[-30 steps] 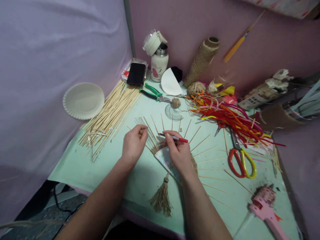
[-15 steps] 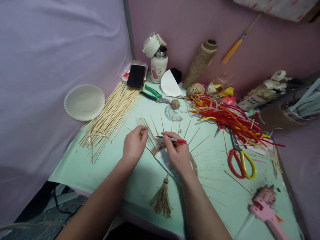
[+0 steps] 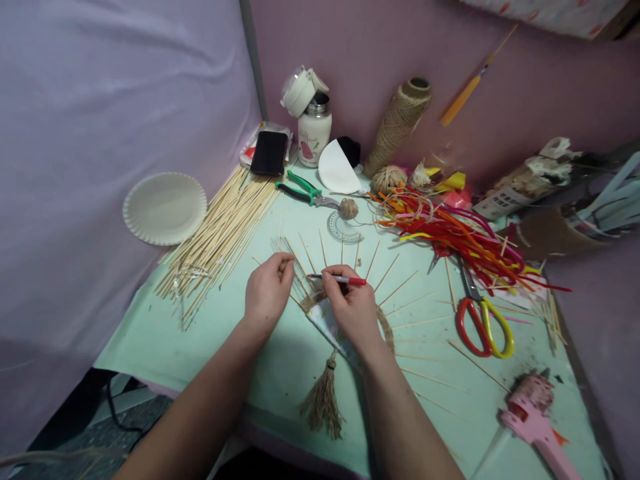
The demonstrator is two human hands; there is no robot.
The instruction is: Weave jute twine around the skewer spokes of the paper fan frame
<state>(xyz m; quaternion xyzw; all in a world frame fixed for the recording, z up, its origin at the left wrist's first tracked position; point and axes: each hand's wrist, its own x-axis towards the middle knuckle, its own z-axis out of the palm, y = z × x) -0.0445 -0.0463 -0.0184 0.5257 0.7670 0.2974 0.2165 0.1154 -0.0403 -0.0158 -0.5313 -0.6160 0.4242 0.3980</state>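
My right hand (image 3: 353, 300) grips a red pen (image 3: 350, 280), which lies nearly level with its tip pointing left. My left hand (image 3: 270, 287) is closed in a pinch at the upper left of the work, over a see-through ruler (image 3: 303, 283) beside a thin stick; the fingertips partly hide it. Under my hands lies a half-round fan piece (image 3: 323, 315) with a patterned middle and a twine-wrapped rim (image 3: 386, 327). Thin sticks (image 3: 395, 272) spread outward from that rim. A twine tassel (image 3: 324, 400) hangs from its straight edge.
Bamboo sticks (image 3: 220, 240) and a paper plate (image 3: 165, 208) are at left. Pliers (image 3: 313, 193), a protractor (image 3: 344, 228) and a bottle (image 3: 315, 137) stand or lie behind. To the right are pipe cleaners (image 3: 445, 230), scissors (image 3: 483, 327) and a pink glue gun (image 3: 533, 420).
The pen has shifted slightly left with my right hand. My left hand keeps its pinch in almost the same place, and the whole view has moved a little.
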